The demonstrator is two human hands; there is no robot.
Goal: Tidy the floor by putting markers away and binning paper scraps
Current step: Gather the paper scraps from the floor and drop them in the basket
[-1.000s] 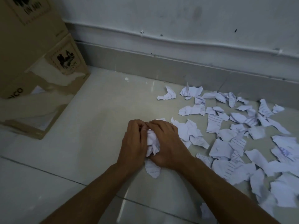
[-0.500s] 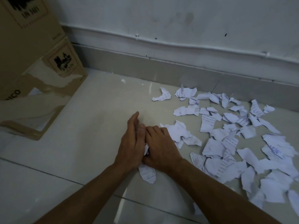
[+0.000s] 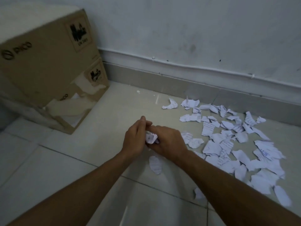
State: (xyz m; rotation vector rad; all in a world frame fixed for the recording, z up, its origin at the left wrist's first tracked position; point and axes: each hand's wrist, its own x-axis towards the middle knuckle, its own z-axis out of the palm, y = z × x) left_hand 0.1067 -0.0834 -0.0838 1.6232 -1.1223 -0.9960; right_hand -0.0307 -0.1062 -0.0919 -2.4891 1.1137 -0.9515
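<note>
A crumpled wad of white paper scraps (image 3: pixel 151 138) is pressed between my two hands, a little above the tiled floor. My left hand (image 3: pixel 136 139) cups it from the left and my right hand (image 3: pixel 169 142) closes over it from the right. One loose scrap (image 3: pixel 155 164) lies on the floor just below my hands. Several torn white scraps with handwriting (image 3: pixel 228 141) are scattered over the floor to the right, reaching the baseboard. No markers are visible.
Two stacked cardboard boxes (image 3: pixel 48 67) stand at the left against the wall; the lower one is torn open at the front. A grey baseboard (image 3: pixel 179 85) runs along the back wall. Pale floor tiles (image 3: pixel 57 160) spread to the left and front.
My hands have lifted off the floor with the gathered scraps bunched between them. The view has tilted up and shows more of the boxes.
</note>
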